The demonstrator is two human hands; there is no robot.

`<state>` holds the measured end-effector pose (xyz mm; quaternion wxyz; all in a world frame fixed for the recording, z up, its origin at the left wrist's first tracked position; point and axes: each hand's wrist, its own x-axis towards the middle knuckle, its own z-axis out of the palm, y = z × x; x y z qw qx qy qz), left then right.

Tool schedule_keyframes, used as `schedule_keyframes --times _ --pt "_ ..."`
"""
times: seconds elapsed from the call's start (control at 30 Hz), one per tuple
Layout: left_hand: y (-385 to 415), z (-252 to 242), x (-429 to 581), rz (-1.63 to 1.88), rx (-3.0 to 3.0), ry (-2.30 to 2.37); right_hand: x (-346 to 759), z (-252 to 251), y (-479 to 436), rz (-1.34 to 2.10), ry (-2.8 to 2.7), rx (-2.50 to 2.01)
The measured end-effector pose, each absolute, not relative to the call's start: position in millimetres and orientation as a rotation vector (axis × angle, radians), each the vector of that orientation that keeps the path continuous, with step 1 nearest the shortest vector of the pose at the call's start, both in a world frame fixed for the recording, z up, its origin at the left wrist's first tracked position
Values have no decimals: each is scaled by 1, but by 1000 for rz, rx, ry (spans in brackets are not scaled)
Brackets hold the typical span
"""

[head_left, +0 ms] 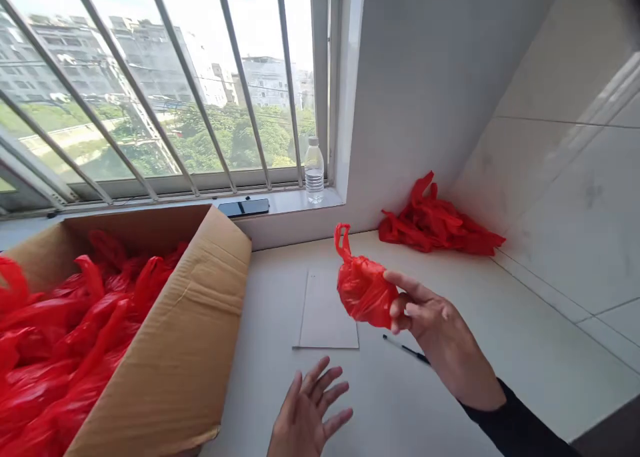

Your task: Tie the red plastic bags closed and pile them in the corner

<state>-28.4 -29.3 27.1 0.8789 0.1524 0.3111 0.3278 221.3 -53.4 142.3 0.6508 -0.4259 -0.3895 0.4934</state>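
Note:
My right hand [425, 317] grips a small filled red plastic bag [367, 290] by its lower right side, its looped handle sticking up. The bag is held above the white table, and what it contains is hidden. Lower down, my left hand [313, 410] has its fingers spread with nothing in them. Behind the held bag lies a white notepad [327, 320], partly covered by it. A black pen [406, 349] rests on the table, its right end hidden behind my right wrist.
On the left stands a cardboard box [185, 337] filled with red plastic bags [65, 337]. More red bags [435, 220] lie heaped in the back right corner. A water bottle [314, 170] and a phone [244, 208] are on the sill below the barred window.

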Motion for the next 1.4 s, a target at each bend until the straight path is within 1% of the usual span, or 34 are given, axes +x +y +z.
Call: schedule_keyframes --times 0.1,0.17,0.23,0.33,0.47,0.73,0.83,0.93,1.0,1.23,1.4 --pt "-25 41 -16 908 195 573 187 101 -81 1355 -908 -1011" --pt "-21 48 -14 1019 199 560 181 74 -81 1323 -828 -1121" --pt "-15 50 -13 1061 259 601 181 54 -66 1212 -739 -1208" --pt "-1 45 -7 1011 430 698 180 39 -33 1224 -786 -1235" --pt "20 31 5 932 536 721 168 23 0 1364 -958 -1045" --pt "22 -7 -14 924 569 687 154 -29 3 1255 -1016 -967" --pt "17 -6 -16 911 615 643 154 -34 -2 1216 -975 -965" --pt "14 3 -9 894 737 545 158 -30 -5 1199 -899 -978" --pt "15 6 -5 936 785 564 161 -26 -6 1209 -883 -985" --pt "21 -9 -12 1029 768 636 165 -22 -5 1183 -1011 -982" --pt "21 -13 -12 1091 740 660 165 -27 -7 1170 -979 -987"
